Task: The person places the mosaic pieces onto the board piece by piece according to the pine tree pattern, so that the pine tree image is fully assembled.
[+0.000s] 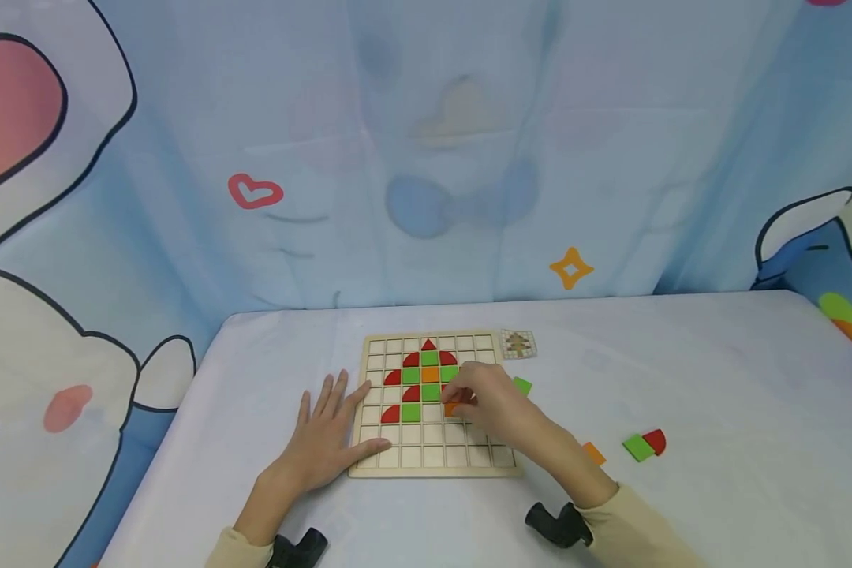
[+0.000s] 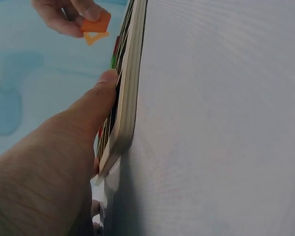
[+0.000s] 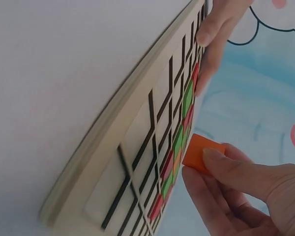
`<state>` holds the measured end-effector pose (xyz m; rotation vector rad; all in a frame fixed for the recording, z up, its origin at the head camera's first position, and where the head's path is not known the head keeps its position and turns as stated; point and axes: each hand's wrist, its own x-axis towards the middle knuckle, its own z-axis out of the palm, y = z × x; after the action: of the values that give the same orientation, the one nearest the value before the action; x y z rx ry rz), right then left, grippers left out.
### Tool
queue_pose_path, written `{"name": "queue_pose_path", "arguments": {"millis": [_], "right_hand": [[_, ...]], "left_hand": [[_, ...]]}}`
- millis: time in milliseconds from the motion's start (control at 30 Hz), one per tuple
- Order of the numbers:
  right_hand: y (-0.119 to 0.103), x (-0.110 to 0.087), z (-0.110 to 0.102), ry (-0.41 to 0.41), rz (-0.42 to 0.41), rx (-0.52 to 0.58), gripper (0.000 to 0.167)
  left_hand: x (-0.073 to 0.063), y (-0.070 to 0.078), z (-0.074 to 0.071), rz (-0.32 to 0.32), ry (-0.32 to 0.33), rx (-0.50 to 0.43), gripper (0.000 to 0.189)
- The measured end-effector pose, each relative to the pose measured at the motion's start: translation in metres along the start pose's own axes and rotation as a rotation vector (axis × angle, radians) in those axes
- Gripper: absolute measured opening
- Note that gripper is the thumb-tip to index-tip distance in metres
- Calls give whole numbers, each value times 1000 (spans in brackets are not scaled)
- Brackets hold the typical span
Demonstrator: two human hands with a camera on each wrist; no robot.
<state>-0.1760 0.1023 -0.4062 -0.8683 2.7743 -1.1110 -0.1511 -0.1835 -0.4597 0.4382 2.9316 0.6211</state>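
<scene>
A square wooden grid board lies on the table. Red quarter-round tiles, green square tiles, an orange square tile and a red triangle tile fill part of its cells in a stepped shape. My left hand rests on the board's left edge with fingers spread, the thumb on the lower left. My right hand pinches another orange square tile between thumb and fingers, just above the board. That hand hides some cells on the right side.
A small pattern card lies at the board's upper right corner. Right of the board are a green tile, a loose orange tile, and a green tile touching a red quarter-round. A printed curtain hangs behind the table.
</scene>
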Motion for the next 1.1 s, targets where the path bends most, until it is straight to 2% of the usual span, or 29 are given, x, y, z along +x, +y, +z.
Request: {"name": "queue_pose_path", "arguments": {"millis": [300,567,867,1100], "right_hand": [[0,13,18,-24,8,84,18],[1,14,23,3,10,29,17],[-6,20,29,-34,11,-80,16],[-6,21,28,-47,-7,-86,15]], "left_hand": [[-1,4,1,-11,-28,2,93],[0,5,0,-25,-28,13,93],[-2,4,-1,-36,-25,-6,93],[-2,4,-2,-31,-25,-14,93]]}}
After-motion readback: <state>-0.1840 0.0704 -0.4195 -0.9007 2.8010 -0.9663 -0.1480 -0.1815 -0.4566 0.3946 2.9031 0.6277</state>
